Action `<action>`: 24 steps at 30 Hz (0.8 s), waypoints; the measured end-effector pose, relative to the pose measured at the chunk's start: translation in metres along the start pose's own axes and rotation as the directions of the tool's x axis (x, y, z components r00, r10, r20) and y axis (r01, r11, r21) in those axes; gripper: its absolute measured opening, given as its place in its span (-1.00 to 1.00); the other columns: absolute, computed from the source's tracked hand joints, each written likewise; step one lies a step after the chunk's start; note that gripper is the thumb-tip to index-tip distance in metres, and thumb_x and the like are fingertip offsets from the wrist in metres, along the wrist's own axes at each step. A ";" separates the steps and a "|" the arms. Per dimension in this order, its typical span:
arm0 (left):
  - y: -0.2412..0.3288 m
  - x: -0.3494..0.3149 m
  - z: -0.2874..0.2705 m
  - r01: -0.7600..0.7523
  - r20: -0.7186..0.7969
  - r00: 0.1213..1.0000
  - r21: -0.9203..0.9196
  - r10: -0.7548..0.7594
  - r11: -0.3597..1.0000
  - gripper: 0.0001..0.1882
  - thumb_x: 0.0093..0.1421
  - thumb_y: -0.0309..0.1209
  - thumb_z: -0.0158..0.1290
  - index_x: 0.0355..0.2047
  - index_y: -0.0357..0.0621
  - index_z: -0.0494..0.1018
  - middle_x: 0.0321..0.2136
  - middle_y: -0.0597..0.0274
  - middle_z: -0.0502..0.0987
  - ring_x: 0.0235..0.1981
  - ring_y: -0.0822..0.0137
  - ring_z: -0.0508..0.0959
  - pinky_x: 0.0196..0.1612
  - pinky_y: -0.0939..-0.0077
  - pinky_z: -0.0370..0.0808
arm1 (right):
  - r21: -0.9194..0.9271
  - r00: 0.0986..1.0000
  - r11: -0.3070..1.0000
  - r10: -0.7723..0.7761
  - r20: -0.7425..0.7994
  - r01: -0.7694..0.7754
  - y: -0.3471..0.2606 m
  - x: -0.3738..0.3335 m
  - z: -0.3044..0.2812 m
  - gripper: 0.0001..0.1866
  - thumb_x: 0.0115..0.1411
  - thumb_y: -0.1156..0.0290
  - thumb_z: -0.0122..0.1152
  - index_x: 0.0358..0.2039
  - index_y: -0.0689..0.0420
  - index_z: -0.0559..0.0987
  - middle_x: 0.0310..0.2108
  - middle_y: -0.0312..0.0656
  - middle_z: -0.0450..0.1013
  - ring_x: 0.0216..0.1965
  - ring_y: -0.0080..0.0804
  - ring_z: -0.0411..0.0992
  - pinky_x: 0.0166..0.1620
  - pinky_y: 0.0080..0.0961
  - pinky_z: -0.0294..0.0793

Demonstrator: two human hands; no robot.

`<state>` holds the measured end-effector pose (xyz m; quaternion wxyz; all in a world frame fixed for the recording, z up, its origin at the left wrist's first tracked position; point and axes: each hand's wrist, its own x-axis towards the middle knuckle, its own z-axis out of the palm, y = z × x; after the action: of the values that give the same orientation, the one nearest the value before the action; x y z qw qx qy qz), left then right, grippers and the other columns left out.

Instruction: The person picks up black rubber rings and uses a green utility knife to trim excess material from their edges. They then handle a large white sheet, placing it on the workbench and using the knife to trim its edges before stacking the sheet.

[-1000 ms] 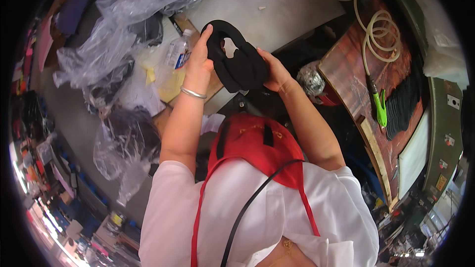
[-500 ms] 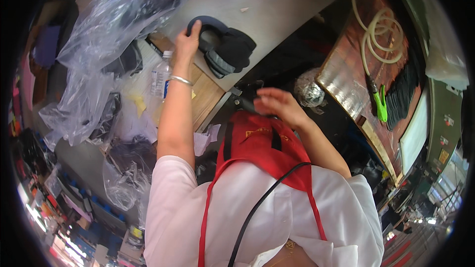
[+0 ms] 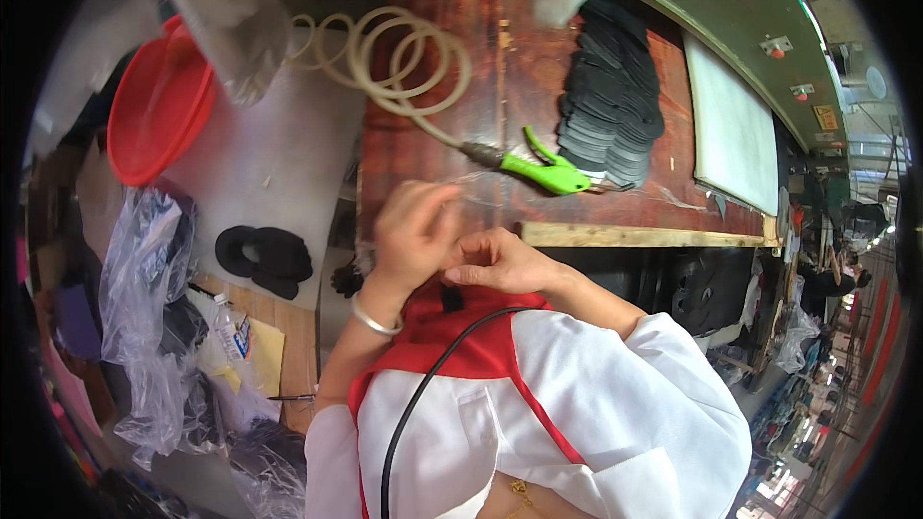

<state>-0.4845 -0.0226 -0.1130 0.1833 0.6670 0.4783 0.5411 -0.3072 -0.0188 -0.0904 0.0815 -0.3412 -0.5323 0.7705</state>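
Observation:
My left hand (image 3: 411,235), wearing a bracelet at the wrist, is raised over the red apron (image 3: 418,346) with its fingers bent and smeared by motion. Close beside it, my right hand (image 3: 492,261) has its fingers curled in, thumb against them; whatever lies between them, if anything, is too small to make out. Beyond the hands, a green air blow gun (image 3: 546,173) on a coiled pale hose (image 3: 409,62) lies on the reddish wooden table (image 3: 519,120). A black padded piece with a ring-shaped opening (image 3: 274,264) rests on the grey tabletop at left, apart from both hands.
Overlapping black flat pieces (image 3: 611,101) form a pile on the wooden table, with a white board (image 3: 729,125) farther right. At left are a red basin (image 3: 159,111), clear plastic bags (image 3: 144,279) and a water bottle (image 3: 226,327). A green metal cabinet (image 3: 740,0) stands behind.
The view has turned right toward the wooden table. My left hand has let go of the black padded piece, which now lies on the grey tabletop, and has come together with my right hand.

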 end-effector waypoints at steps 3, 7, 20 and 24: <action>0.006 0.036 0.054 -0.159 0.323 0.942 0.198 0.089 0.967 -0.57 0.02 -0.51 0.12 -0.04 -0.22 0.44 -0.05 0.03 0.44 0.05 0.04 0.41 0.16 0.11 0.30 | -0.152 0.996 0.988 -0.039 -0.083 0.026 -0.006 -0.031 -0.041 -0.78 0.21 0.37 0.26 -0.50 0.24 0.57 -0.60 -0.36 0.44 -0.50 -0.72 0.29 -0.43 -0.63 0.32; -0.007 0.055 0.080 -0.212 0.524 0.851 0.383 -0.023 0.899 -0.48 -0.01 -0.49 0.14 0.03 -0.16 0.40 0.00 0.08 0.38 0.16 0.11 0.33 0.32 0.02 0.09 | -0.169 0.989 0.985 -0.066 -0.135 0.043 -0.003 -0.072 -0.089 -0.64 0.19 0.33 0.28 -0.69 0.21 0.48 -0.74 -0.42 0.30 -0.64 -0.73 0.15 -0.58 -0.58 0.17; 0.040 0.038 0.056 -0.184 -0.051 0.979 0.203 0.198 0.962 -0.69 0.05 -0.43 0.12 -0.17 -0.23 0.50 -0.18 0.03 0.49 -0.18 0.03 0.54 -0.14 0.23 0.52 | -0.709 0.276 0.442 -0.897 -0.345 0.550 -0.037 0.021 -0.064 -0.28 0.09 0.41 0.25 0.22 0.27 0.17 0.19 0.04 0.20 0.19 -0.10 0.22 0.21 -0.26 0.22; 0.033 0.018 0.013 -0.156 -0.087 0.979 0.268 0.185 0.951 -0.61 0.01 -0.43 0.12 -0.11 -0.26 0.46 -0.11 0.02 0.47 -0.12 -0.04 0.51 -0.01 0.11 0.45 | -0.704 0.273 0.190 -0.962 0.005 0.684 -0.084 0.046 -0.024 -0.52 0.28 0.60 -0.02 0.21 0.18 0.21 0.25 0.02 0.16 0.24 -0.10 0.23 0.22 -0.21 0.34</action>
<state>-0.4586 -0.0199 -0.0822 0.0200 0.6929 0.4950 0.5239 -0.3471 0.0578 -0.0419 0.5073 -0.1545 -0.7995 0.2822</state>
